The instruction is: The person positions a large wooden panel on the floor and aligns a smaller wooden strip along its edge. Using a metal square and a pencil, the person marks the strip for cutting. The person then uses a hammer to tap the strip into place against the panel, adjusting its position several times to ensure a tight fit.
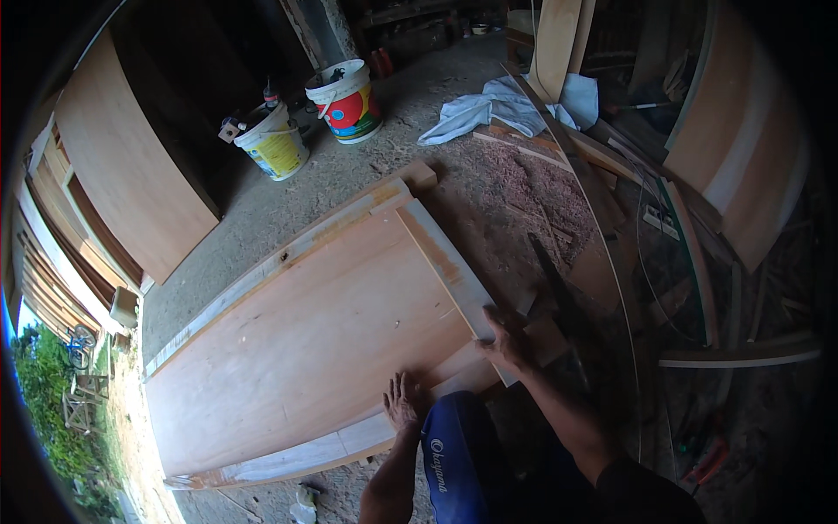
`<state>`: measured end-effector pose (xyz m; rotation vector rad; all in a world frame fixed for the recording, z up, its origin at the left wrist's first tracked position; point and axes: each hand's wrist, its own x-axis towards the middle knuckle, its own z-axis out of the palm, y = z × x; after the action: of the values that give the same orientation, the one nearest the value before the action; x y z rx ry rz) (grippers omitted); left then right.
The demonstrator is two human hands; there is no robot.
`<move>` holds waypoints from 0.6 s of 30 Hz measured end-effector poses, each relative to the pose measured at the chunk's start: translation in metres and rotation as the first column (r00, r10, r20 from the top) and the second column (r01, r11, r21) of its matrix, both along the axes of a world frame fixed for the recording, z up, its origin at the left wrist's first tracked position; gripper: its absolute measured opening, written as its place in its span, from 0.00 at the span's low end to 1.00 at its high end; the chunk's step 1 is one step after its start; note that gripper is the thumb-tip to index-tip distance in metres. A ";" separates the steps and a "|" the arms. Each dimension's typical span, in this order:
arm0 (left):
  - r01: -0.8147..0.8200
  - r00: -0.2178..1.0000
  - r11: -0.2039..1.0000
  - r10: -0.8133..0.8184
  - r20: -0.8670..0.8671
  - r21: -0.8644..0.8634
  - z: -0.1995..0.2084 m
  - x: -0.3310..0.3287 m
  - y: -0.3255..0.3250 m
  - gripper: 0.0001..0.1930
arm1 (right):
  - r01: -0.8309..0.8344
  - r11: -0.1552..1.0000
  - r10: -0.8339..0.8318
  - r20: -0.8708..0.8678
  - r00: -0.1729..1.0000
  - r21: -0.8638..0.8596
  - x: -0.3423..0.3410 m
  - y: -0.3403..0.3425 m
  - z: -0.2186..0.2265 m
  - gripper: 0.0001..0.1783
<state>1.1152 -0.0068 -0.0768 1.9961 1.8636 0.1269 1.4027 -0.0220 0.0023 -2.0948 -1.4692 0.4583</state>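
Note:
A wide plywood panel (305, 323) lies low in front of me, with pale wooden strips along its long edges. Across its right end rests a flat wooden strip (443, 266), white with a brown patch. The near end of that strip is in my right hand (506, 339), whose fingers are closed over its edge. My left hand (402, 402) lies on the panel's near edge, fingers stretched out and holding nothing. Between the two hands my knee in blue trousers (463, 445) comes up against the near edge.
Two paint buckets, one yellow and white (278, 150), one red and white (353, 109), stand beyond the panel. Wood shavings (541, 188) and a pale cloth (489, 109) lie at the far right. Boards (742, 131) lean on the right; a plywood sheet (131, 157) leans left.

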 end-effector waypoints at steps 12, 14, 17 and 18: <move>0.095 0.993 0.985 -0.084 -0.081 0.146 0.005 -0.002 -0.004 0.14 | 0.024 0.999 -0.025 0.014 1.000 0.032 0.001 0.089 -0.076 0.45; 0.063 0.995 0.990 -0.053 -0.083 0.126 0.008 -0.005 -0.001 0.13 | 0.027 0.999 -0.026 0.018 1.000 -0.043 -0.008 0.096 -0.064 0.45; 0.088 0.994 0.984 -0.076 -0.081 0.155 0.016 0.002 -0.003 0.13 | 0.011 0.998 -0.007 0.073 0.997 -0.064 -0.002 0.092 -0.057 0.46; 0.091 0.994 0.981 -0.078 -0.083 0.174 0.014 0.005 0.003 0.13 | -0.013 1.000 0.015 0.099 0.995 -0.021 0.005 0.096 -0.056 0.46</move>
<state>1.1205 -0.0036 -0.0625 2.2253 1.8677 0.2017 1.4075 0.0738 -0.0538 -2.1520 -1.5423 0.3810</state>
